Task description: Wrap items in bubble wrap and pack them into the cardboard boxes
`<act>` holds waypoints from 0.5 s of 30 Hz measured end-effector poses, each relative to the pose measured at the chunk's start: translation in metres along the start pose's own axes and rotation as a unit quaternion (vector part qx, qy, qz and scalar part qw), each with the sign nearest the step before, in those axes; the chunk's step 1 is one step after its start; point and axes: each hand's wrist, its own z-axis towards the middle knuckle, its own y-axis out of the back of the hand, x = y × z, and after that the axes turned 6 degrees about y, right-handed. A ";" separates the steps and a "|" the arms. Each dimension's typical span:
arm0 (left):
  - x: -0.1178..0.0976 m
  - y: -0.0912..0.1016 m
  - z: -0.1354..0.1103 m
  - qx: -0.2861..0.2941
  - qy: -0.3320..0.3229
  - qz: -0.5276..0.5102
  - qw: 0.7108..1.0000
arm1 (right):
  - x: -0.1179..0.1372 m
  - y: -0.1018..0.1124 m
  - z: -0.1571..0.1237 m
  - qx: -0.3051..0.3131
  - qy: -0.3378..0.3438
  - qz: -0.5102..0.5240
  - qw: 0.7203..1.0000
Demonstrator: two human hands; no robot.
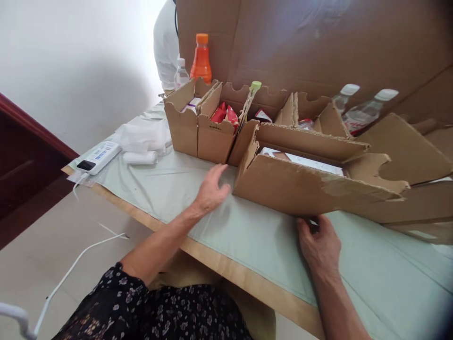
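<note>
1. The left hand (211,189) is seen at the centre of the frame, open with fingers spread; it is laid on the pale green cloth (247,236), its fingertips just beside the left end of the cardboard tray (300,189); nothing is gripped by it.
2. The right hand (320,243) is placed at lower right of centre, against the lower edge of the tray's torn front wall; its fingertips are tucked under that edge and hidden, so it cannot be told whether the cardboard is clasped.
3. The tray is set on the cloth right of centre, tilted towards the camera; a white box (304,163) is lain inside it.
4. Behind it, at upper centre, smaller cardboard compartments (198,127) are stood; red packets (224,114) are held in one.
5. An orange bottle (201,59) is stood behind these; two clear bottles (368,111) are leaned at upper right.
6. A white power strip (99,157) is laid at the left edge of the cloth.
</note>
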 end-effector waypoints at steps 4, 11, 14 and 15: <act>0.023 0.086 -0.002 -0.138 -0.004 0.205 0.969 | -0.006 -0.002 -0.002 -0.007 0.025 -0.007 1.000; 0.067 0.185 0.012 -0.231 0.072 0.383 0.891 | -0.010 -0.005 0.000 0.005 0.027 -0.026 0.999; 0.074 0.188 0.012 -0.228 0.061 0.406 0.883 | -0.010 -0.004 0.001 -0.001 0.027 -0.019 0.999; 0.073 0.186 0.009 -0.229 0.054 0.405 0.884 | -0.010 -0.004 0.001 0.000 0.026 -0.011 1.000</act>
